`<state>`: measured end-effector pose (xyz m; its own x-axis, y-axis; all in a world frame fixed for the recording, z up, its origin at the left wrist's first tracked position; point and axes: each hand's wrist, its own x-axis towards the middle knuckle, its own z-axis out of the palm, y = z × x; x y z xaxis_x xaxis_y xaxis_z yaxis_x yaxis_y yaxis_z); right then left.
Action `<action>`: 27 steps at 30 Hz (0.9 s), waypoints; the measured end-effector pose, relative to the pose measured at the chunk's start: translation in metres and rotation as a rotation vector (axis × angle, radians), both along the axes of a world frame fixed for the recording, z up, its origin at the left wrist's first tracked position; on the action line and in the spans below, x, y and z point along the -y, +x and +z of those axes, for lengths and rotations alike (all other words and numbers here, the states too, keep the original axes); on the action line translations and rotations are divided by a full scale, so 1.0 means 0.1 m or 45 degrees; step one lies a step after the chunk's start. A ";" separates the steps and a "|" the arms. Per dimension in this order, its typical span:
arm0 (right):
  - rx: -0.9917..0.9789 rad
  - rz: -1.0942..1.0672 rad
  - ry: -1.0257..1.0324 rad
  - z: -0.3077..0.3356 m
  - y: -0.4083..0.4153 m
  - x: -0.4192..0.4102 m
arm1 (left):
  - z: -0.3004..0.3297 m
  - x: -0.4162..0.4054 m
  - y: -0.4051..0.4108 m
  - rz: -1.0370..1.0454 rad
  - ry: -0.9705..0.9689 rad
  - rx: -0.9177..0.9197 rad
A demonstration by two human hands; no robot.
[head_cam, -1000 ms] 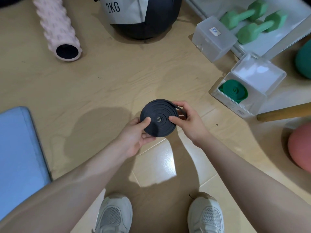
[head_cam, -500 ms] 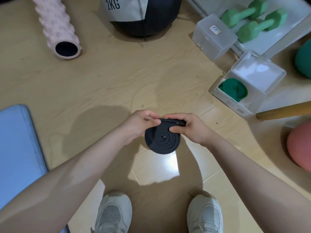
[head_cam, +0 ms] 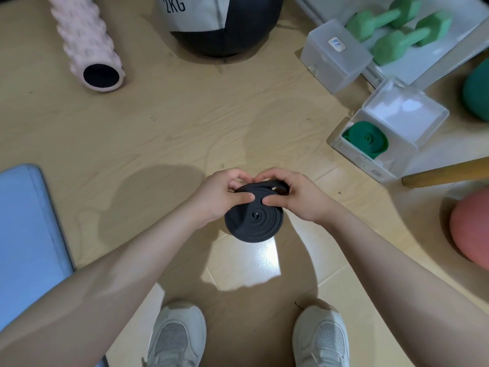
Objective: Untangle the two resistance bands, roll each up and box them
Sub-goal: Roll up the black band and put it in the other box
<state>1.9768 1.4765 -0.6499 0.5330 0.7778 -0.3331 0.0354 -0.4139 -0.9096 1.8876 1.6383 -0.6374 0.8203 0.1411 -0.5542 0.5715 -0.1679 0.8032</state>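
Observation:
A black resistance band [head_cam: 254, 219], wound into a flat coil, is held above the floor between both hands. My left hand [head_cam: 219, 196] grips its upper left edge, thumb pressed on the coil's face. My right hand [head_cam: 293, 196] grips the upper right edge, where the loose outer end curls over. A green band [head_cam: 366, 139], rolled up, lies inside an open clear box [head_cam: 383, 165] at the right, its lid [head_cam: 404, 112] tipped back. A second clear box [head_cam: 336, 55], closed, stands further back.
A pink foam roller [head_cam: 87, 41] and a 2KG medicine ball [head_cam: 225, 22] lie at the back. Two green dumbbells [head_cam: 399, 30] rest on a white tray. A wooden stick [head_cam: 447, 173], a pink ball [head_cam: 471, 229] and a teal ball [head_cam: 477, 88] are at the right. A blue mat [head_cam: 29, 226] lies left.
The coil has come lower and closer to me and tilted flatter. Both hands have shifted from its sides to its top edge, thumbs now meeting on the coil's face.

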 end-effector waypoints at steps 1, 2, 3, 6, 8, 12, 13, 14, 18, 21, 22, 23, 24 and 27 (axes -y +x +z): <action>-0.007 -0.020 -0.015 0.00 0.02 0.01 | 0.00 0.01 -0.01 0.047 -0.009 0.010; -0.015 -0.037 -0.020 0.01 0.03 0.02 | -0.01 0.02 -0.03 0.105 -0.039 0.020; -0.016 -0.049 -0.011 0.01 0.04 0.02 | -0.02 0.03 -0.05 0.166 -0.080 0.028; -0.001 -0.138 0.040 -0.01 0.04 0.04 | -0.03 0.05 -0.07 0.308 -0.177 0.041; -0.021 -0.285 0.055 -0.03 0.02 0.04 | -0.03 0.04 -0.07 0.327 -0.187 0.060; 0.131 -0.422 0.002 -0.07 -0.03 0.05 | -0.03 0.07 -0.05 0.393 -0.201 0.108; 0.159 -0.448 0.003 -0.08 -0.05 0.04 | -0.03 0.09 -0.06 0.420 -0.204 0.117; 0.186 -0.476 0.008 -0.10 -0.07 0.04 | -0.03 0.11 -0.06 0.450 -0.206 0.124; 0.223 -0.472 0.012 -0.15 -0.15 0.02 | -0.05 0.10 -0.03 0.578 -0.181 0.118; 0.095 -0.356 0.069 -0.18 -0.26 -0.03 | -0.09 0.04 0.00 0.712 -0.193 0.089; 0.048 -0.364 0.093 -0.18 -0.28 -0.05 | -0.09 0.02 0.01 0.745 -0.218 0.081; -0.001 -0.391 0.112 -0.19 -0.28 -0.08 | -0.10 0.01 0.01 0.768 -0.244 0.070; -0.051 -0.428 0.129 -0.18 -0.27 -0.09 | -0.11 0.00 0.01 0.784 -0.275 0.066; -0.189 -0.557 0.199 -0.15 -0.23 -0.09 | -0.12 0.00 0.01 0.788 -0.358 0.092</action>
<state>1.9539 1.4858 -0.6648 0.7765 0.5383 -0.3274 -0.2459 -0.2195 -0.9441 1.8884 1.6382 -0.6492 0.6712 0.4548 -0.5853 0.4385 0.3930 0.8082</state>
